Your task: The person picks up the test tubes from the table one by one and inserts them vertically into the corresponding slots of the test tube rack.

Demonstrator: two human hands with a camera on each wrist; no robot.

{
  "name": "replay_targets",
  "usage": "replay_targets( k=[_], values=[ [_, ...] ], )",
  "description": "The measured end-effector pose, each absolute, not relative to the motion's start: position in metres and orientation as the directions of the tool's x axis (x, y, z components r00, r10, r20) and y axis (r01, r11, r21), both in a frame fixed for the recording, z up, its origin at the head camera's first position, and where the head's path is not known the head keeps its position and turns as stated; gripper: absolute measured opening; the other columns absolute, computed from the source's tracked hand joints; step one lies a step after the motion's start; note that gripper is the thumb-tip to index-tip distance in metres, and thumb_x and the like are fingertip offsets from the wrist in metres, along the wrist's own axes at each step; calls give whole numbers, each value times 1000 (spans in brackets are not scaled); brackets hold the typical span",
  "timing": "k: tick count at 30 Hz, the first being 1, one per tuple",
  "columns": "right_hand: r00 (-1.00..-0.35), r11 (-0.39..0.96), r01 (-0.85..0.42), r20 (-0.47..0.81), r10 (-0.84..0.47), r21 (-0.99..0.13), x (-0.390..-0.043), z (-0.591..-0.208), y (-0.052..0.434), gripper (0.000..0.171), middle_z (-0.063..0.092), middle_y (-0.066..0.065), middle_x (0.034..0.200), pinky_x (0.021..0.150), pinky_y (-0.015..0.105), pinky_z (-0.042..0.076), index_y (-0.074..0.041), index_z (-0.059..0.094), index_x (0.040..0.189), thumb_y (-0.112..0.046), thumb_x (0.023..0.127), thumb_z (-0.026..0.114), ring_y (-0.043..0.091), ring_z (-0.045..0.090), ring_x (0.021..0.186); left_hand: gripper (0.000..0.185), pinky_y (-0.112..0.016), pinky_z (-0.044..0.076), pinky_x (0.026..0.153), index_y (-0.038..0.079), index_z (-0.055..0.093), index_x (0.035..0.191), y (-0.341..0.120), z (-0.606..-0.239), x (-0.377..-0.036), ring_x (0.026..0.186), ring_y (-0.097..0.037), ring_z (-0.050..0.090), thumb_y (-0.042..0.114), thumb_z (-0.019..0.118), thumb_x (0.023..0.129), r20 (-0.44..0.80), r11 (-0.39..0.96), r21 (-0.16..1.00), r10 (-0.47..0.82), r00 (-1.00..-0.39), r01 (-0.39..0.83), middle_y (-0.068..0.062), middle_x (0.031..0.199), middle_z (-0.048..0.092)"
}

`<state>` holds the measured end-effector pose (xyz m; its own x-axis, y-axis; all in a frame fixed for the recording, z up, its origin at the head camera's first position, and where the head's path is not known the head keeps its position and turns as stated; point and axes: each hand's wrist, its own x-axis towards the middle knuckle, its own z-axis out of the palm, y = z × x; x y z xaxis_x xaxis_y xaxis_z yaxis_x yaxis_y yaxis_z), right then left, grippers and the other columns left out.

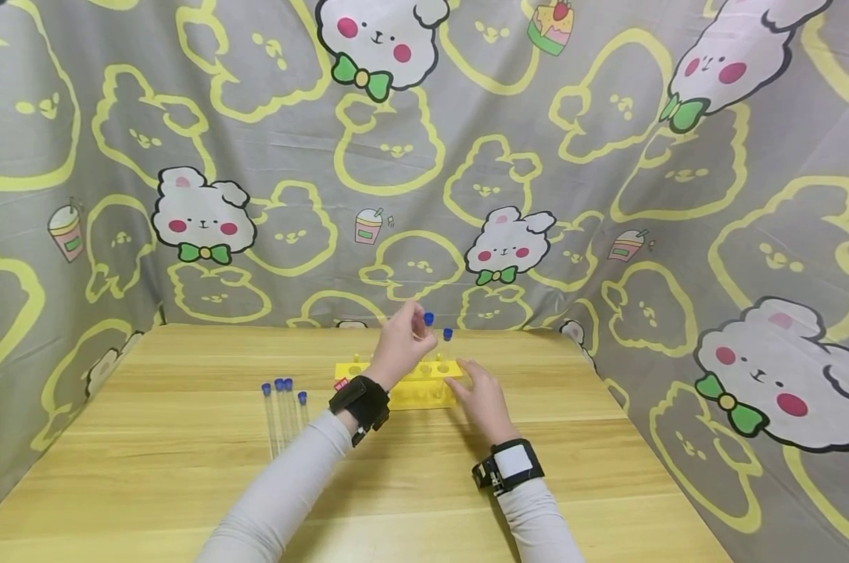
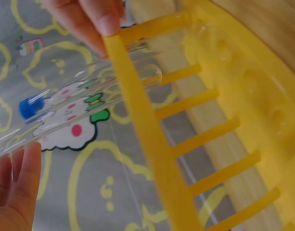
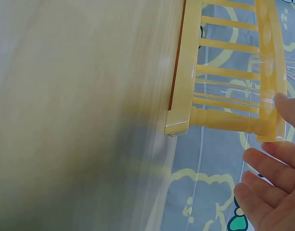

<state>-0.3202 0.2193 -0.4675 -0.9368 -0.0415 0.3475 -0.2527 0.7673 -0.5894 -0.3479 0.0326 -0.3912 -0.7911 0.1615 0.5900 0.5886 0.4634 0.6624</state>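
Observation:
A yellow test-tube rack point(image 1: 405, 389) stands at the middle of the wooden table point(image 1: 185, 485). Above its middle, my left hand point(image 1: 400, 348) pinches a clear test tube point(image 1: 428, 319) with a blue cap; in the left wrist view the glass tube point(image 2: 113, 89) slants with its rounded end just past the rack's top bar point(image 2: 147, 130). A second blue-capped tube point(image 1: 448, 335) stands in the rack's right part. My right hand point(image 1: 481, 397) lies with straight fingers point(image 3: 267, 192) at the rack's right end point(image 3: 224, 120), one fingertip touching it.
Several blue-capped tubes point(image 1: 284, 407) lie side by side on the table, left of the rack. A grey cartoon-print cloth point(image 1: 424, 156) hangs behind and along both sides. Bare wood lies in front of the rack.

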Motion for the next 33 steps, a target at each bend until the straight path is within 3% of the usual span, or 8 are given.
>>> replay_targets(
  k=[24,33],
  values=[
    [-927,783,-266,372,-47,-562,-324,-472,220,53,57,21,136,110,52,39,-2,57,132,-33,91,67,39,48,133,29,-24,52,69,4,50,105,38,-431,-352,79,-15,58,7,66,82,545,487,657,221,-809,575,-3,87,56],
    [-936,781,-247,351,-38,-574,-324,-471,220,54,55,21,138,111,52,38,-3,56,134,-34,91,66,39,46,135,31,-30,52,73,4,49,111,39,-427,-354,84,-18,59,8,65,84,477,484,712,199,-856,509,-5,92,56]
  ],
)
